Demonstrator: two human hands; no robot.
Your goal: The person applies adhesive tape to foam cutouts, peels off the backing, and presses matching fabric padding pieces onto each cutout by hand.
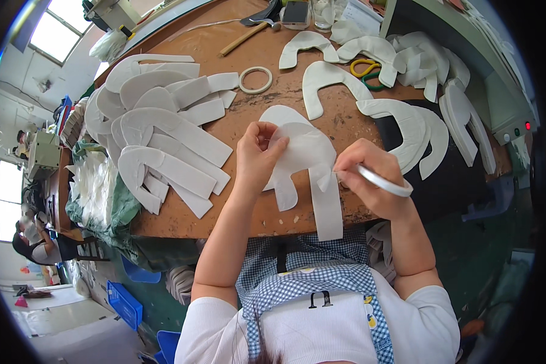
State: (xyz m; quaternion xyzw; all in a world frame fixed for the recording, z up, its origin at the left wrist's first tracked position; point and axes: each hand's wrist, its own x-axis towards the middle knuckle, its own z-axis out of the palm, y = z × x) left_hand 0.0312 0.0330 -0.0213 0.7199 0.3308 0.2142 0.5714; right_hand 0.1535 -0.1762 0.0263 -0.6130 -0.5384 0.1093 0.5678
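Shirt (315, 327), white piece (304, 150) lengthwise, legs shirtward

The cutouts (327, 212) are white, the tabletop (264, 221) brown, the apron (340, 279) blue-and-white checked.

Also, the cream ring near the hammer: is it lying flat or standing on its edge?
Lying flat: the cream ring shows its round face upward, with the brown tabletop visible through its hole.

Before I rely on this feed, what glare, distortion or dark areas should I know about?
Head view: the bright rectangular upper-left window is washed out; head view: the worn brown tabletop has a bowed edge, and the corners go black; head view: the thin white curved sheet in the left hand shows little surface detail.
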